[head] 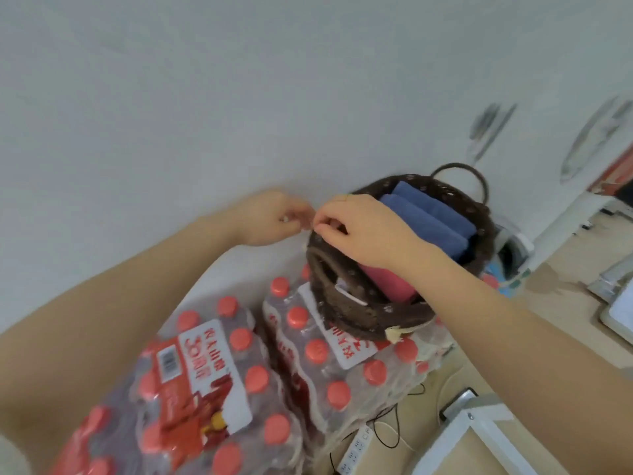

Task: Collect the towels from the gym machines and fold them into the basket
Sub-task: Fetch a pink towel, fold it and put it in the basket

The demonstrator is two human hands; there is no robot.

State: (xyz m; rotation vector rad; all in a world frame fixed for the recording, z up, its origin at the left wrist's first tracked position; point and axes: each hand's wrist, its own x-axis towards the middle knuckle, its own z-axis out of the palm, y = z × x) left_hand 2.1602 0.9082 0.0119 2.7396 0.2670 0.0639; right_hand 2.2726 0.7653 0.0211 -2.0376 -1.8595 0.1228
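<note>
At the centre of the frame the left hand (274,217) and right hand (363,231) meet fingertip to fingertip with fingers curled, just over the far rim of the dark wicker basket (342,303); whether they pinch anything I cannot tell. The basket sits on shrink-wrapped packs of red-capped bottles (308,354) and holds folded blue towels (431,214) and a pink towel (387,279). A power strip (354,449) lies on the floor at lower centre.
</note>
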